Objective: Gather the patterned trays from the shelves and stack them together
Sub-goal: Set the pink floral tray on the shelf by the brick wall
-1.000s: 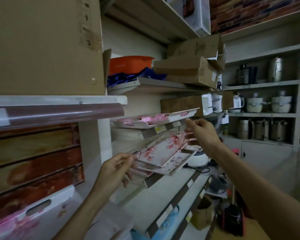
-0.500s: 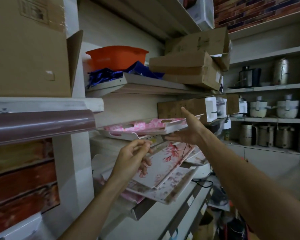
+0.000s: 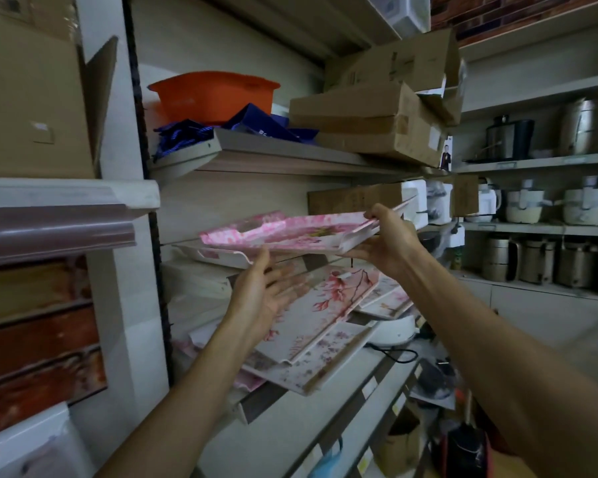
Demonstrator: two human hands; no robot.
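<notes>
Two hands meet at the pink-flowered rectangular plastic tray, which sits on the middle shelf above a white tray with only its left edge showing. The right hand pinches the tray's right rim, thumb on top and fingers underneath. The left hand is spread, palm up, just under the near edge, its fingertips close to or touching the underside; which, I cannot tell.

To do this step well, the left palm should take the weight under the near-left part before the right hand draws the tray out, so it comes off level and does not drag the white tray with it. Keeping it flat also seems wise, since the brown cardboard boxes on the shelf above overhang on the right.

Below, the loose pile of branch-and-blossom patterned trays leans out over the lower shelf's near edge; it looks unsteady, so the lifted tray should be laid down squarely rather than dropped on.
</notes>
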